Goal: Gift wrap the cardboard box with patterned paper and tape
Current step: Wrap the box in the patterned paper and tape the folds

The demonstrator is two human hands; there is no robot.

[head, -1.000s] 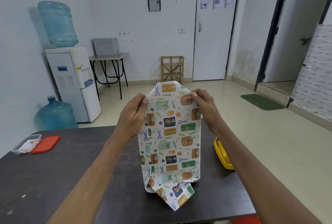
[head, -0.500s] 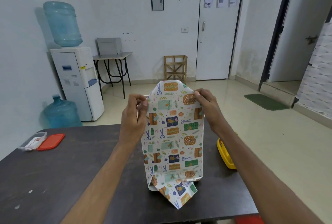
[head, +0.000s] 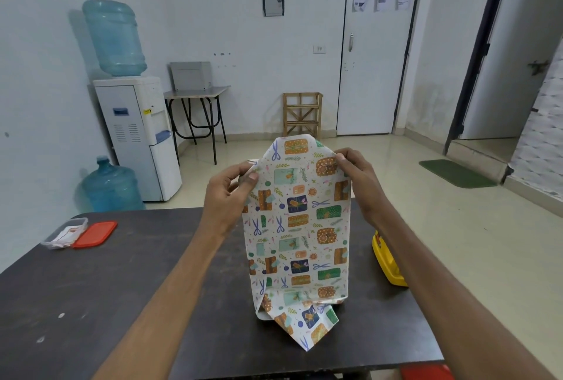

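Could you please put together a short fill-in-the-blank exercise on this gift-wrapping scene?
1. The wrapped box stands on end on the dark ____.
2. The left hand and the right hand pinch the paper at the box's ____ end.
3. The red lid lies beside a clear container near the table's ____ edge.
4. The object by the right forearm at the table's right edge is coloured ____.

Missing words: table; top; left; yellow

**White room, pale floor**

I see white walls and a glossy cream floor. A water dispenser stands at left, a spare jug beside it. A small desk carries a grey box. A wooden rack sits near the white door. A green mat lies right.
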